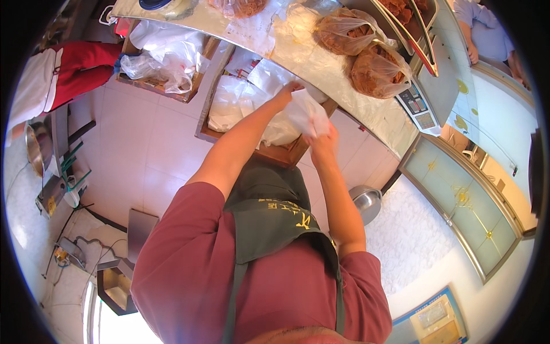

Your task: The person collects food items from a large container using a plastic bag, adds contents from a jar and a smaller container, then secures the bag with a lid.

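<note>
A white bag (306, 112), paper or thin plastic, is pinched in my right hand (323, 132) above an open wooden drawer. My left hand (291, 91) is at the bag's upper left edge, over the back of the drawer; its fingertips are partly hidden, so whether they grip anything cannot be told. Stacks of white bags (230, 101) fill the wooden drawer (296, 152), which is pulled out from under the counter (378, 116).
A second open drawer (172, 91) holds crumpled plastic bags (161, 64). On the counter are bagged brown food (378, 73), a digital scale (423, 103) and metal tongs (419, 47). A person in red trousers (81, 73) stands left; another person (487, 34) is across the counter. A metal basin (366, 202) sits right.
</note>
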### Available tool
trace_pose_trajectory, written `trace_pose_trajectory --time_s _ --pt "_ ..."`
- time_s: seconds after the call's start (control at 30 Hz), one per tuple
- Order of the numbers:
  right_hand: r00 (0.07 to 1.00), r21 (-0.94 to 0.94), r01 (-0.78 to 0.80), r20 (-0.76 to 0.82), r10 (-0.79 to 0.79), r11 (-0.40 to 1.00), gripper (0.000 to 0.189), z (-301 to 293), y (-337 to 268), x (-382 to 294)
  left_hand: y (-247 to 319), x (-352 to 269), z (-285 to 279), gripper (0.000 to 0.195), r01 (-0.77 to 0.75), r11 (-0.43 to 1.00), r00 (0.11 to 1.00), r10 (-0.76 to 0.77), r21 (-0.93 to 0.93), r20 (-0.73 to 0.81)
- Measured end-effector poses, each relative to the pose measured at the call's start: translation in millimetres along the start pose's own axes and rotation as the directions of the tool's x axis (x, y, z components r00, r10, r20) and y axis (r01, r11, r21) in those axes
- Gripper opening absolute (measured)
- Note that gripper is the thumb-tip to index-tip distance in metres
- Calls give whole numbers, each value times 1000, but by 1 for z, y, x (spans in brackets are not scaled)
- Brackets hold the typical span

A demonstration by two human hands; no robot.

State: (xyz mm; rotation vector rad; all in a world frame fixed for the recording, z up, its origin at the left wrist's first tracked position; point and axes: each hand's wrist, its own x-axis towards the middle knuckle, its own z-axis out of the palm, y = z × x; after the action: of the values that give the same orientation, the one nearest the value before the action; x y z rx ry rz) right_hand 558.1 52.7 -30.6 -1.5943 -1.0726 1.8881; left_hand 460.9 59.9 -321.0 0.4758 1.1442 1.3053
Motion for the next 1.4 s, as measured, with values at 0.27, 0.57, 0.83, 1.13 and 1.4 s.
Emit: trace_pose_trajectory --time_s 0.27,0.57,0.83,1.13,1.4 --pt "942 224 -38 333 -40 974 19 -27 -41 -70 184 -155 8 39 356 934 931 -357 25 71" --pt "631 -162 0 766 125 987 22 60 9 -147 243 -467 -6 66 -203 898 976 218 -390 -7" --pt "193 32 891 877 -440 453 31 200 72 -245 200 -655 -27 28 -521 849 476 202 -89 -856" --pt "-105 -160 828 897 428 537 23 372 208 -512 160 -858 -116 24 -642 746 0 231 177 -973" --pt "-321 24 801 861 395 598 29 483 308 -628 135 -1026 -188 20 -834 541 22 221 104 -975"
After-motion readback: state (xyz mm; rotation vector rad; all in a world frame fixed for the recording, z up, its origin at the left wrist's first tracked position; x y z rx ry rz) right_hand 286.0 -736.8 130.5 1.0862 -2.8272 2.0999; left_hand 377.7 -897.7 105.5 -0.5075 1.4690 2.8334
